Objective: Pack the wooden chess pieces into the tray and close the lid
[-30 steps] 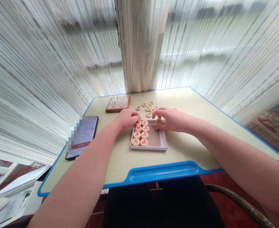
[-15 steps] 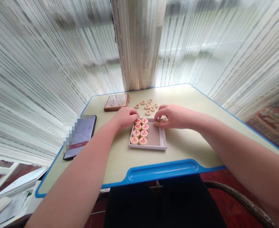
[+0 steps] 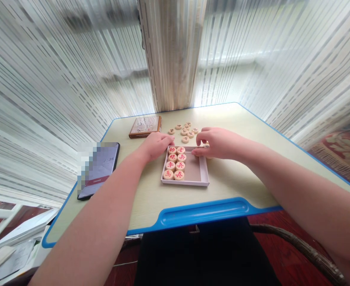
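A shallow white box (image 3: 205,176) lies on the table with two columns of round wooden Chinese chess pieces (image 3: 180,165) on its left side, red characters facing up. My left hand (image 3: 158,145) is closed at the box's far left corner, its fingertips partly hidden behind the rim. Over the far right corner, my right hand (image 3: 215,142) has its thumb and fingers bent around a Chinese chess piece (image 3: 198,154), mostly covered by the thumb. More pieces show partly behind that hand. Beyond the box, several dark-marked pieces (image 3: 185,132) lie loosely grouped.
A brown-edged flat box (image 3: 145,126) lies at the back left. A phone (image 3: 101,169) with a lit screen rests along the left edge. The table (image 3: 237,182) has a blue rim with a moulded groove (image 3: 204,211) in front. Striped curtains (image 3: 175,55) hang behind.
My right hand has shifted from the pieces beside the box to over its far right corner, bringing a piece along. My left hand stays at the far left corner.
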### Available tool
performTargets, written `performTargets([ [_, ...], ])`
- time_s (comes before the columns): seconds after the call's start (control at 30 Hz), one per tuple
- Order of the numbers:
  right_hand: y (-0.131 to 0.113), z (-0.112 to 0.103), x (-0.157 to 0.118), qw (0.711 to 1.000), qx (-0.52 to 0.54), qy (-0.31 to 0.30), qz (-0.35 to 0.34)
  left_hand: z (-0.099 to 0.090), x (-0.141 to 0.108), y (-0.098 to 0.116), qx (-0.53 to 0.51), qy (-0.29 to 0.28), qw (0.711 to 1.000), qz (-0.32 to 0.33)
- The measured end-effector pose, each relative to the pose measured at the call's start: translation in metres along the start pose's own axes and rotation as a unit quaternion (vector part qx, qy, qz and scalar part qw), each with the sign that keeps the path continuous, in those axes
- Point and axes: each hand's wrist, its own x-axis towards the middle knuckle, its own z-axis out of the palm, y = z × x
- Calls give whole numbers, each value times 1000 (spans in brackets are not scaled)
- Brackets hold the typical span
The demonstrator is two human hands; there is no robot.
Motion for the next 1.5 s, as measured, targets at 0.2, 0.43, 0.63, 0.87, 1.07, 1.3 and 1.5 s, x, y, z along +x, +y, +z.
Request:
performTargets([
  [0.2, 7, -7, -4, 998, 34, 20, -57, 3, 2, -3, -29, 7, 1000, 0],
  [0.43, 7, -4, -4, 996, 37, -16, -86, 2, 2, -1, 4, 4, 1000, -1],
  [0.63, 7, -9, -6, 994, 47, -11, -99, 2, 1, -1, -7, 4, 1000, 0],
  [0.87, 17, -21, -5, 996, 41, 78, -5, 4, 1, -2, 11, 3, 1000, 12],
  [1.07, 29, -17, 1, 998, -10, -6, 63, 3, -1, -3, 5, 16, 1000, 6],
  [1.3, 41, -6, 9, 991, -64, -11, 118, 1, -2, -4, 15, 26, 1000, 4],
  [1.5, 33, -10, 3, 990, -68, -59, 111, 3, 0, -7, 13, 26, 1000, 1],
])
